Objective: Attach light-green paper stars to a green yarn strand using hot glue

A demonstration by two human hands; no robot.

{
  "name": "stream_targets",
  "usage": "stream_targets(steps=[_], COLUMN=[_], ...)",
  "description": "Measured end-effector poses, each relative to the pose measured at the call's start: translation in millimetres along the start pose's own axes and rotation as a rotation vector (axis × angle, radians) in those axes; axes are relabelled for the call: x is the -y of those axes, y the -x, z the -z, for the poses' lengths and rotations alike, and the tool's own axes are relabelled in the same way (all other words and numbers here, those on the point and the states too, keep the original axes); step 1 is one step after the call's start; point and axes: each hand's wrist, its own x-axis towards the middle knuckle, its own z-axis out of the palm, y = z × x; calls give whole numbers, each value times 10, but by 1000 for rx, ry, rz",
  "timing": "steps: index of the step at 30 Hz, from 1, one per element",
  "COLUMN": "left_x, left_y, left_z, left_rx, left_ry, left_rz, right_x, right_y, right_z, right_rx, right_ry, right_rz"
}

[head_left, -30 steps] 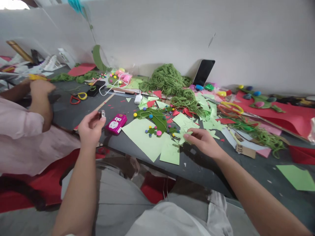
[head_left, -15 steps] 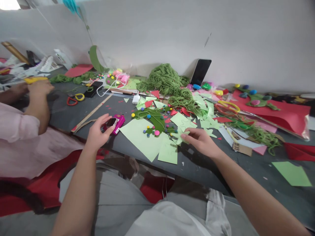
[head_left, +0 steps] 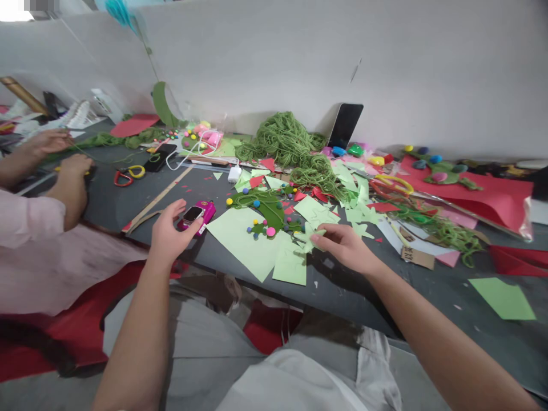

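My left hand [head_left: 166, 235] hovers at the near edge of the dark table [head_left: 111, 200]. Its thumb and fingers curl around a small dark-faced object [head_left: 192, 214] that rests against a pink device [head_left: 207, 209]. My right hand [head_left: 345, 244] pinches a light green paper cut-out [head_left: 309, 237] beside several light green sheets [head_left: 252, 237]. Just beyond lies a dark green felt shape [head_left: 268, 206] dotted with coloured pompoms.
A co-worker in a pink sleeve [head_left: 29, 220] works at the left, with hands [head_left: 71, 171] near red-and-yellow scissors [head_left: 126, 174]. A green yarn pile [head_left: 286, 137], a phone [head_left: 345, 125] leaning on the wall and red paper [head_left: 492, 197] lie farther back. Paper scraps lie scattered about.
My left hand came down from a raised position and brought the small object onto the pink device. My right hand stayed on the green cut-out. The co-worker's hands moved apart.
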Motion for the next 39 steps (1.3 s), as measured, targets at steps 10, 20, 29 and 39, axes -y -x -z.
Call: stream_targets(steps=[10, 20, 29, 39], left_x=[43, 72, 192, -416], left_y=[36, 32, -2, 179], left_z=[76, 13, -24, -127], left_rx=[-85, -136, -176, -213], left_ry=[-193, -174, -156, -48], left_rz=[0, -15, -39, -288], right_x=[-57, -41, -54, -48], right_y=[3, 9, 10, 19], right_z=[-3, -15, -6, -16], right_rx=[8, 12, 16, 19], right_ry=[-14, -6, -11, 19], right_rz=[-4, -18, -5, 14])
